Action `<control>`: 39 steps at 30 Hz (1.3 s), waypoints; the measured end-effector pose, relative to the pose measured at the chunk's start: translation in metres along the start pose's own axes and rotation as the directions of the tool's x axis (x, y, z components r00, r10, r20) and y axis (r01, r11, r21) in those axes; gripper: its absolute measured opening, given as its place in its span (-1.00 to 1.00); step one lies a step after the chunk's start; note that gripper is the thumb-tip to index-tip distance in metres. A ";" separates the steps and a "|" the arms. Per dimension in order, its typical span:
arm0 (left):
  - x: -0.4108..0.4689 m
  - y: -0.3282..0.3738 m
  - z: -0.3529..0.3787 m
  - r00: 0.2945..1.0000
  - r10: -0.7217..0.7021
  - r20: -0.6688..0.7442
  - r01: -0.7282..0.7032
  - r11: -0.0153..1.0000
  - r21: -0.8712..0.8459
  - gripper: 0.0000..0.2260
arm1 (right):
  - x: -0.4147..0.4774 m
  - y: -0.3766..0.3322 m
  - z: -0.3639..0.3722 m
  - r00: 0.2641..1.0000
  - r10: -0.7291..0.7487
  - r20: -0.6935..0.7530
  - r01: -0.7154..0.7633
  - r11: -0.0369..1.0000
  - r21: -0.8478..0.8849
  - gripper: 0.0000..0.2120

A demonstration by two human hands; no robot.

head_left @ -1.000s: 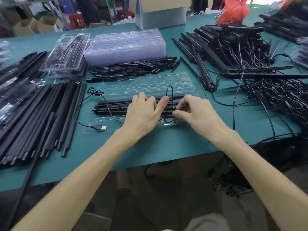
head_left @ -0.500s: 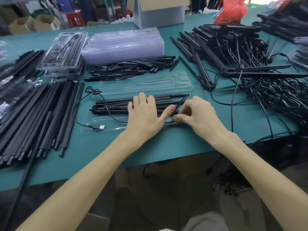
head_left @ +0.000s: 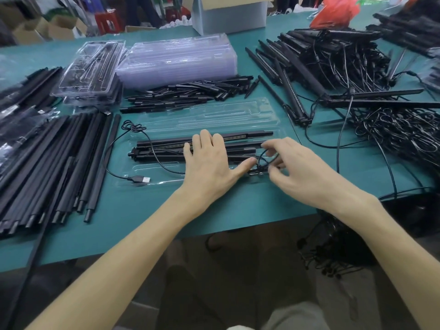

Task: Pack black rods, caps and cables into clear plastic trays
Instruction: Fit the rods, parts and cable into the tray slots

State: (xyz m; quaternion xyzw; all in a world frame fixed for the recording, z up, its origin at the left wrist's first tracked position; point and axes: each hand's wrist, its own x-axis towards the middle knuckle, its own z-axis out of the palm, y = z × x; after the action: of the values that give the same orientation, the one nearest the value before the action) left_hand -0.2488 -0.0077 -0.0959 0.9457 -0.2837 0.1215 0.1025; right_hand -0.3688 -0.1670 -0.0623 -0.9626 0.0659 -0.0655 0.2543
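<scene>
To seat the cable point(head_left: 260, 166) well, coil its loop small and press it into the near groove of the tray point(head_left: 214, 117). Left hand point(head_left: 209, 160) lies flat, fingers straight, pinning the rods point(head_left: 162, 148) in the tray. Right hand point(head_left: 300, 172) pinches the loop, which sits between its fingertips and the left thumb

I see a teal table point(head_left: 142, 210) filling most of the frame, cardboard boxes point(head_left: 47, 29) upper left, red stool point(head_left: 107, 21) beside them, grey box point(head_left: 233, 17) top centre, red bag point(head_left: 338, 10) upper right, dull brown floor point(head_left: 262, 265) along the bottom
</scene>
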 end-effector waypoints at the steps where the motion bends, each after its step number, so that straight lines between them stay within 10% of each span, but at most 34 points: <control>1: 0.000 0.000 0.000 1.000 -0.004 0.004 0.004 1.000 -0.001 -0.31 | -0.002 0.000 0.000 0.999 0.009 0.041 -0.008 1.000 -0.009 -0.47; 5: -0.001 0.001 -0.001 1.000 -0.007 0.014 0.007 1.000 -0.004 -0.33 | -0.007 -0.004 -0.002 0.996 0.079 0.045 -0.081 0.996 0.045 -0.14; 11: -0.001 0.003 -0.002 1.000 -0.003 0.023 0.003 1.000 -0.007 -0.37 | -0.007 0.001 0.009 0.998 -0.004 -0.062 -0.007 0.986 -0.168 -0.67; 15: 0.001 0.001 -0.003 0.999 0.008 0.047 -0.005 0.998 -0.065 -0.35 | 0.001 0.003 0.010 0.989 0.064 -0.133 -0.064 0.998 0.005 -0.80; 39: 0.010 -0.003 -0.015 0.979 -0.022 0.204 0.059 0.982 -0.179 -0.38 | 0.025 0.009 0.001 0.983 0.171 -0.073 -0.162 0.980 0.117 -0.88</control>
State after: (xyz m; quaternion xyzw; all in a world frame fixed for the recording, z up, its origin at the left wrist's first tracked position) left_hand -0.2417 -0.0069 -0.0792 0.9452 -0.2831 -0.0037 0.1628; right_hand -0.3447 -0.1788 -0.0651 -0.9347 0.1531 -0.0871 0.3088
